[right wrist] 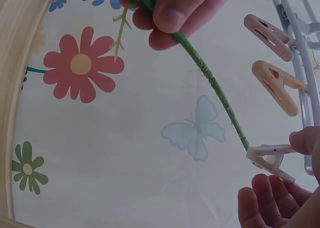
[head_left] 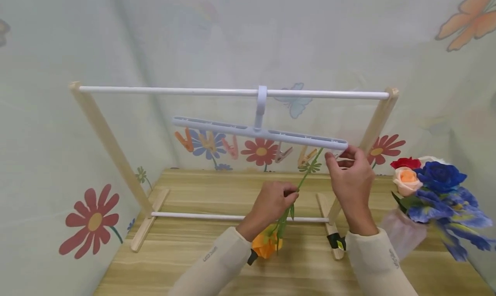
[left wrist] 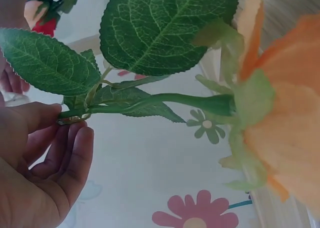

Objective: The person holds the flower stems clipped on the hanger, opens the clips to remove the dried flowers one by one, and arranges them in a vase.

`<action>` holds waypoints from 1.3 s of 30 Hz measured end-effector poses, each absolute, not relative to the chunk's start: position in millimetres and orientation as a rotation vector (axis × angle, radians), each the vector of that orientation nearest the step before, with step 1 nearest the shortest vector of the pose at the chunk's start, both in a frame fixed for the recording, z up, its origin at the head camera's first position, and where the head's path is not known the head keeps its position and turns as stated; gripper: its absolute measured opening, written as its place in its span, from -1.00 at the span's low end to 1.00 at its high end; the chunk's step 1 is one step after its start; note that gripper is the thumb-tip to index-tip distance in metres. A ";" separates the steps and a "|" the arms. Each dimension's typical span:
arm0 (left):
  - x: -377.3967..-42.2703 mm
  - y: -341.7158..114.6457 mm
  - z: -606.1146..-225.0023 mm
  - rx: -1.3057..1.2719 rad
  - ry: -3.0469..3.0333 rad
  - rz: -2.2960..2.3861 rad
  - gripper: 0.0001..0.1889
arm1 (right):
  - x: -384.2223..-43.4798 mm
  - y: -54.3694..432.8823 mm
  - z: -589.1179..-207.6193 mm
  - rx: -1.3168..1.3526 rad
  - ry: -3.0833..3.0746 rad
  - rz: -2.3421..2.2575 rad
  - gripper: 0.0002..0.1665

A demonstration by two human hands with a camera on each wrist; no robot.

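My left hand (head_left: 273, 203) pinches the green stem (left wrist: 107, 109) of an artificial orange flower (left wrist: 290, 113) between thumb and fingertips. The flower hangs head down, its leaves (left wrist: 170, 28) near the bloom. At the stem's other end is a white clothespin (right wrist: 270, 160), its narrow end against the stem tip. My right hand (head_left: 352, 180) holds this clothespin, thumb on one handle and fingers by the other. It is the rightmost clip under a pale blue hanger (head_left: 228, 128), which tilts down to the right.
The hanger hooks over the white top rod (head_left: 174, 90) of a wooden-sided rack (head_left: 112, 149). Several other clips, including an orange clothespin (head_left: 185, 140), dangle from it. At the right, a vase (head_left: 404, 233) holds blue flowers (head_left: 441, 175) and others. A lower rod (head_left: 193, 216) spans the rack.
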State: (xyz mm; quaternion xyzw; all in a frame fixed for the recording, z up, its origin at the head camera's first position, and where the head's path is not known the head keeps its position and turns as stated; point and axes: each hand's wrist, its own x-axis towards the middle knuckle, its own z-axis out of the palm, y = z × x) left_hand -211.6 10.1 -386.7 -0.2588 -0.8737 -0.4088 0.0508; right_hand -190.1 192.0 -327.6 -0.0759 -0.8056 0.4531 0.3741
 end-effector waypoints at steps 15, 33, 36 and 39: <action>-200.1 -4.6 -384.1 -0.887 -2.659 -0.783 -0.86 | -191.8 197.0 -328.5 -0.195 -2.032 1.118 -0.44; -187.1 -21.4 -380.0 -0.850 -2.518 -0.389 -0.91 | -181.1 201.3 -335.0 -0.144 -2.079 1.045 -0.54; -185.3 -22.2 -378.9 -0.822 -2.522 -0.332 -0.92 | -177.4 199.7 -341.7 -0.072 -2.133 0.960 -0.63; -183.4 -21.8 -376.1 -0.797 -2.537 -0.284 -0.92 | -174.0 194.4 -351.5 0.060 -2.178 0.853 -0.69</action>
